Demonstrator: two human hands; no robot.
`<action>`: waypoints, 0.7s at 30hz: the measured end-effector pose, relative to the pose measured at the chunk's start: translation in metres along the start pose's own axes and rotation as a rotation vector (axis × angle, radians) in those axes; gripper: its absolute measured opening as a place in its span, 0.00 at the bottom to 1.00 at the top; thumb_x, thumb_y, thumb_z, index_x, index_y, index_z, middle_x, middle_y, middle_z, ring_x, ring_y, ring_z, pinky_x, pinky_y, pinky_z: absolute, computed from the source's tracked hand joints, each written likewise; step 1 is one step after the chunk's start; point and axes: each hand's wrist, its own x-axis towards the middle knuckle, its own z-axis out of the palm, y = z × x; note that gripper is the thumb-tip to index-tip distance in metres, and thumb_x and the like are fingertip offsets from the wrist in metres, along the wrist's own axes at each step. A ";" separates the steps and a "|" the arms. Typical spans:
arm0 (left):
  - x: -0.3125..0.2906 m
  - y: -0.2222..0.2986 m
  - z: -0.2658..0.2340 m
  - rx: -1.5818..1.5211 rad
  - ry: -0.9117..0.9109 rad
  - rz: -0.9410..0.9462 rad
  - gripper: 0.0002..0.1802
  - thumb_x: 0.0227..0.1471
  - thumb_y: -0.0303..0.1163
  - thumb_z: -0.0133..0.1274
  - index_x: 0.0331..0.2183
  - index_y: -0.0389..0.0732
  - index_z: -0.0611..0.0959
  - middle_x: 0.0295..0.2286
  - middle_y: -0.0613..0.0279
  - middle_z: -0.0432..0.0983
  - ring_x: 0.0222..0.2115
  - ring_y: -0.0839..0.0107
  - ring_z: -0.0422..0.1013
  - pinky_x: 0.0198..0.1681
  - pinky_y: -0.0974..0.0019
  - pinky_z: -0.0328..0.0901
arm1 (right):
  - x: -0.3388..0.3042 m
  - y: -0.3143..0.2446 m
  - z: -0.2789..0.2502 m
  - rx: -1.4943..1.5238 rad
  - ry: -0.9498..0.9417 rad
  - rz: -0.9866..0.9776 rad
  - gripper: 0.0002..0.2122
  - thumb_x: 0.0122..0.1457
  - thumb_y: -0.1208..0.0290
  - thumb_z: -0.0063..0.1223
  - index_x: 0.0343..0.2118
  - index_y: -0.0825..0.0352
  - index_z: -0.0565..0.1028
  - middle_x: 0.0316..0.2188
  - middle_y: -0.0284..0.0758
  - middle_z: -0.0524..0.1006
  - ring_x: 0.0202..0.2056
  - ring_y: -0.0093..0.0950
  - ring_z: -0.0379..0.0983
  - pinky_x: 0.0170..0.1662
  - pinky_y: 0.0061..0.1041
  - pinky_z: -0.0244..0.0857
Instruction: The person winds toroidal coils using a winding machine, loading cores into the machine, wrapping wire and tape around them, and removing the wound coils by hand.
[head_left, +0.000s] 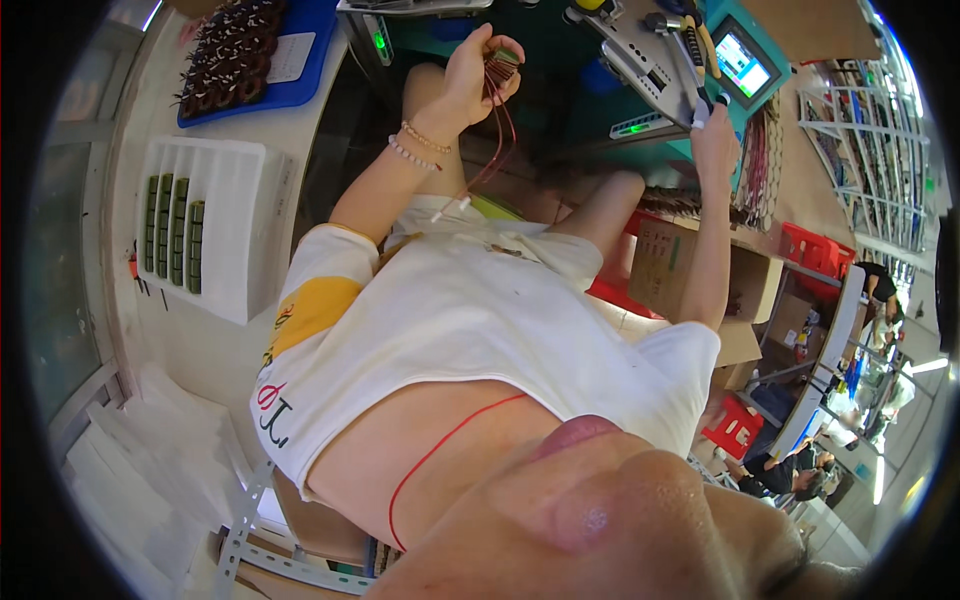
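My left hand (472,82) is raised at the top middle, its fingers closed round a small wound coil (503,66) with a green body and copper-coloured windings. Reddish lead wires (498,150) hang from the coil, and white ends (450,208) dangle over my lap. At the upper right, my right hand (715,142) reaches up beside a teal machine with a lit screen (743,65). Its fingers are curled at a dark knob-like piece (722,99). What they grip is too small to make out.
On the left bench, a blue tray (310,75) holds several dark wound coils (228,55). Nearby, a white tray (235,215) carries rows of green cylinders (180,230). Pliers and a hammer (664,22) lie on the machine. Cardboard boxes (665,262) and red crates (735,425) stand right.
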 end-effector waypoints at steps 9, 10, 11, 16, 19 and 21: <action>0.024 -0.001 -0.005 -0.008 0.543 -0.264 0.27 0.64 0.47 0.29 0.24 0.39 0.70 0.13 0.59 0.64 0.13 0.69 0.59 0.09 0.73 0.45 | -0.105 -0.091 -0.021 0.726 -0.239 -0.409 0.08 0.59 0.71 0.51 0.39 0.68 0.70 0.27 0.54 0.74 0.34 0.57 0.71 0.34 0.39 0.66; 0.024 -0.002 -0.005 -0.022 0.560 -0.282 0.27 0.64 0.48 0.29 0.24 0.39 0.70 0.14 0.59 0.64 0.13 0.69 0.60 0.09 0.74 0.45 | -0.109 -0.097 -0.024 0.771 -0.242 -0.376 0.09 0.61 0.69 0.49 0.39 0.69 0.71 0.26 0.52 0.74 0.31 0.52 0.72 0.34 0.36 0.66; 0.024 -0.002 -0.002 -0.036 0.582 -0.294 0.27 0.64 0.48 0.30 0.23 0.39 0.70 0.14 0.59 0.64 0.14 0.69 0.61 0.09 0.74 0.45 | -0.109 -0.099 -0.024 0.819 -0.248 -0.350 0.11 0.62 0.67 0.48 0.40 0.71 0.71 0.25 0.50 0.74 0.27 0.47 0.72 0.33 0.33 0.65; 0.020 0.001 0.006 -0.055 0.590 -0.255 0.26 0.64 0.46 0.30 0.23 0.39 0.70 0.14 0.58 0.65 0.14 0.68 0.61 0.09 0.73 0.45 | -0.118 -0.105 -0.028 0.981 -0.147 -0.372 0.07 0.60 0.72 0.50 0.36 0.70 0.70 0.22 0.53 0.73 0.29 0.56 0.71 0.30 0.38 0.64; 0.020 -0.014 0.003 -0.007 0.573 -0.164 0.25 0.65 0.47 0.30 0.26 0.39 0.71 0.15 0.56 0.67 0.12 0.68 0.61 0.09 0.71 0.47 | -0.116 -0.121 0.004 0.914 -0.238 -0.333 0.06 0.61 0.71 0.47 0.34 0.68 0.69 0.20 0.49 0.74 0.25 0.49 0.73 0.27 0.37 0.64; 0.019 -0.023 0.009 0.027 0.715 -0.132 0.30 0.65 0.55 0.30 0.31 0.40 0.73 0.15 0.58 0.68 0.10 0.69 0.61 0.10 0.70 0.50 | -0.100 -0.120 -0.002 1.202 -0.870 0.112 0.04 0.62 0.71 0.46 0.31 0.64 0.69 0.16 0.33 0.69 0.17 0.27 0.68 0.20 0.25 0.58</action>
